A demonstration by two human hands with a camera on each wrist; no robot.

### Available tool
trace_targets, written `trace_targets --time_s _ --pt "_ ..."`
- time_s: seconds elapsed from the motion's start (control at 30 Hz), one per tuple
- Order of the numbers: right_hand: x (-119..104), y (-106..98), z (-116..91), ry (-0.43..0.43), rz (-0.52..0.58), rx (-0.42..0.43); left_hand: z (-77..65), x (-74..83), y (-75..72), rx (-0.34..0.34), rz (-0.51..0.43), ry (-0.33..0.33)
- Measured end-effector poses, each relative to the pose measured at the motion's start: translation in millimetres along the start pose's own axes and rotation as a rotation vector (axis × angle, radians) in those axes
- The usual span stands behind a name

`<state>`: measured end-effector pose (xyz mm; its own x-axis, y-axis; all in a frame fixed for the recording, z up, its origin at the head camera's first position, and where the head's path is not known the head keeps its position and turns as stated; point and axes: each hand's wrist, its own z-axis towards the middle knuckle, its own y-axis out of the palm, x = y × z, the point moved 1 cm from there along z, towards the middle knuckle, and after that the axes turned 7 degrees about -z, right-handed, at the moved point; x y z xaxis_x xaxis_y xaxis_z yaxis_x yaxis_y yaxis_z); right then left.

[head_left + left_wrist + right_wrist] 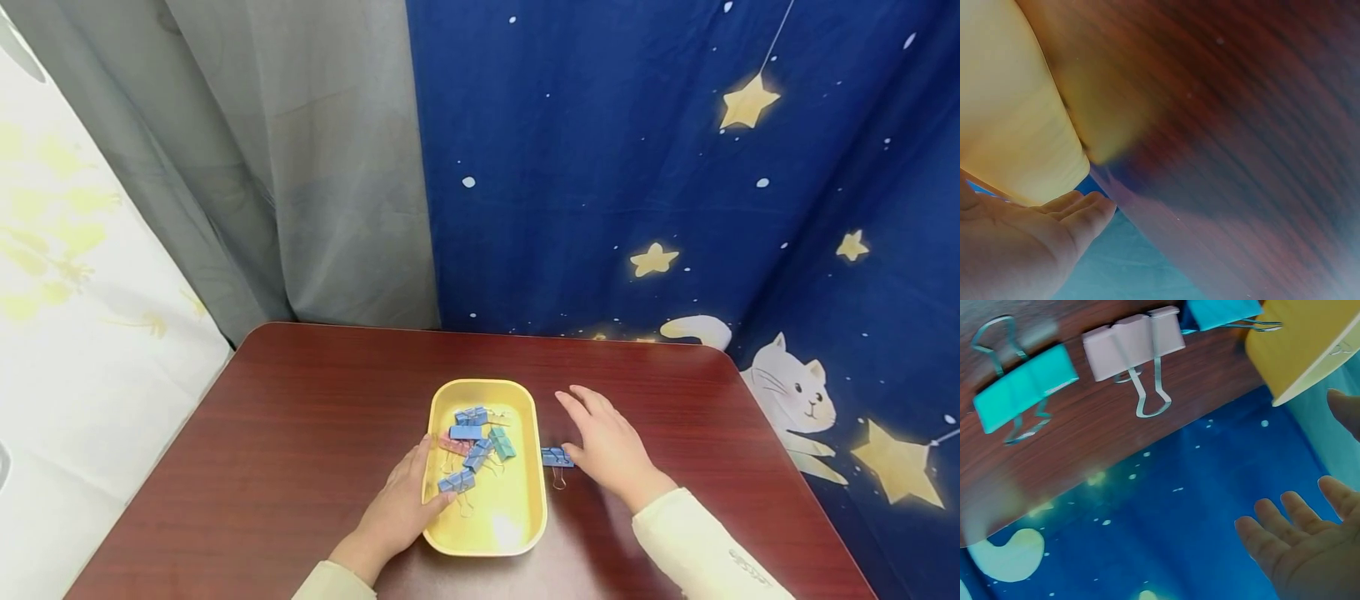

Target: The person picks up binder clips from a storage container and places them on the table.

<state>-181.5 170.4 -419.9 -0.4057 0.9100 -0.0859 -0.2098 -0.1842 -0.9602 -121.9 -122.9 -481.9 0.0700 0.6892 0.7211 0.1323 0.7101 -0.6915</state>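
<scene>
A yellow rectangular tray [495, 508] holds several binder clips, including a teal clip [502, 442], a reddish clip [454, 446] and blue ones such as a blue clip [457, 482]. My left hand [397, 508] rests along the tray's left side, its fingers straight in the left wrist view and its thumb over the rim. My right hand [611, 446] hovers right of the tray, fingers spread and holding nothing. Beneath its thumb side lies another blue binder clip [556, 457]. In the right wrist view, a pink clip [1135, 344] and a teal clip [1025, 387] also lie there.
A dark red wooden table [300, 417] carries everything. A blue star-patterned curtain [562, 167] and a grey curtain [352, 167] hang behind its far edge. White patterned cloth [90, 375] is at the left.
</scene>
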Motion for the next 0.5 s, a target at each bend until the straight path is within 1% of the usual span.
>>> trace_targets --time_s 0.2,0.37,0.5 --pt "-14.5 -1.7 8.6 -0.029 0.043 -0.016 0.2 0.3 0.1 0.004 -0.006 0.000" --pt "-27.6 -2.9 16.5 -0.059 0.071 -0.056 0.4 -0.9 0.7 0.009 -0.006 0.003" --pt "-39.4 -3.5 24.2 -0.103 0.087 -0.083 0.8 -2.2 1.4 0.011 -0.006 0.006"
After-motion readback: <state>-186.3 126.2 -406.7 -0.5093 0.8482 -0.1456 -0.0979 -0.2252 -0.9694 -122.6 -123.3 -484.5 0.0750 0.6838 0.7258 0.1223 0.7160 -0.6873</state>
